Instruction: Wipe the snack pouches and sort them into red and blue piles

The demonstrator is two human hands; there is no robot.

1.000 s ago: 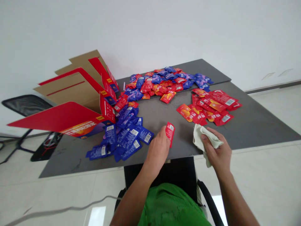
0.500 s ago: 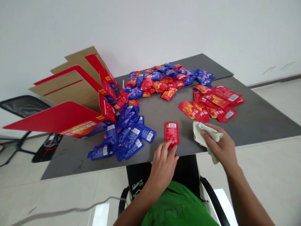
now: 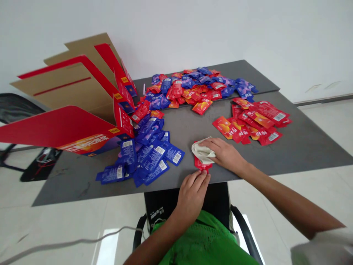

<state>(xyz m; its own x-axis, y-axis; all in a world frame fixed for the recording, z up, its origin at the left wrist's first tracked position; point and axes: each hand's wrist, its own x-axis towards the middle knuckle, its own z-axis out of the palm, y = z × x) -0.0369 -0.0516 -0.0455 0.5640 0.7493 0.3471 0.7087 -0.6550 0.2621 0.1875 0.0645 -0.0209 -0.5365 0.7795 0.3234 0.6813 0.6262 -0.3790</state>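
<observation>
In the head view, the thing being worked on is a red sachet (image 3: 202, 164), a small flat packet lying on the dark grey table (image 3: 184, 127) close to its near edge. Mostly its lower part shows, a bright, glossy red with pale print too small to read; a crumpled off-white cloth (image 3: 202, 151) covers most of the rest, leaving only a sliver of red at the upper left. The right hand (image 3: 227, 154) reaches in from the side, palm down, its fingers curled over the bunched cloth and gripping it against the sachet, so the packet lies under the cloth, just beyond the fingertips. The left hand (image 3: 192, 195) is not closed around anything: its fingers stretch forward, nearly flat, and their tips rest on the sachet's near end at the table edge. The sachet thus sits between the two hands, touched directly by the left and through the cloth by the right. To its left, near but apart, spreads a pile of blue sachets (image 3: 151, 158), many with barcodes showing; to its right and farther back lies a pile of red sachets (image 3: 252, 121). A mixed heap (image 3: 190, 90) of both colours stands behind, and red cartons (image 3: 91, 145) with raised flaps occupy the left side.
</observation>
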